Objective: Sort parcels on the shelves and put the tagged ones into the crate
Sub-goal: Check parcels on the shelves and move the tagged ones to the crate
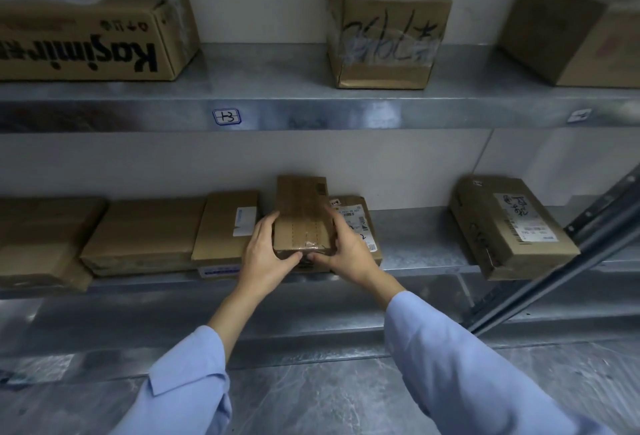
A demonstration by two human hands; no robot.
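I'm getting a dim, bluish feed; soft glare streaks the upper shelf edge (381, 114), corners bow and smear, the far-right box (571, 33) looks blurred.

I'm gripping a small brown parcel (301, 213) between my left hand (266, 247) and right hand (346, 247), its taped end facing me and its long side running away. A labelled parcel (360, 223) is showing under it, just right of the grip. A flat parcel (227, 227) with a white label is lying just left. A scribbled box (384, 29) is standing high above the grip.
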